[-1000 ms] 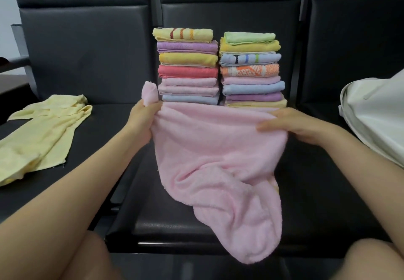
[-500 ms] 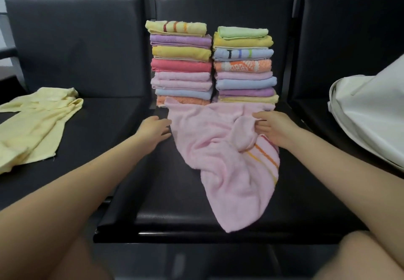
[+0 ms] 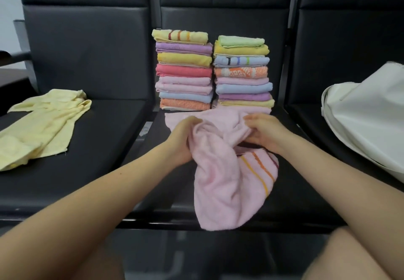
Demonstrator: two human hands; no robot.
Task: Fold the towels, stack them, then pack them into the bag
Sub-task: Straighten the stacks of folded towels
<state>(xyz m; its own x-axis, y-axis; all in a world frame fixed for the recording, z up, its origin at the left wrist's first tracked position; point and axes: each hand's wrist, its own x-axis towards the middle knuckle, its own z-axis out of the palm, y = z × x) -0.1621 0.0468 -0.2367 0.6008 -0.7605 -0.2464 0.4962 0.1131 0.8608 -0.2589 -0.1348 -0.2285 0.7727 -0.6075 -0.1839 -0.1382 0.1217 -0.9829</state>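
Pink terry towel (image 3: 220, 181) with orange stripes bunched on the middle black seat (image 3: 295, 188), gripped by both hands.
Left hand (image 3: 180, 142) and right hand (image 3: 263, 132) each curl around a fold near the seat's back edge; its lower end drapes over the front edge. Two stacks of folded towels (image 3: 213, 72) stand behind, a loose yellow towel (image 3: 41, 126) lies on the left seat, a white bag (image 3: 367, 122) on the right.

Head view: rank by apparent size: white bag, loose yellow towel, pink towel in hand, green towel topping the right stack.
1-3. Unsure: white bag (cropped by frame), pink towel (nearest, bunched) and yellow towel look roughly alike.
4. Green towel, clearly smallest; folded and farthest.
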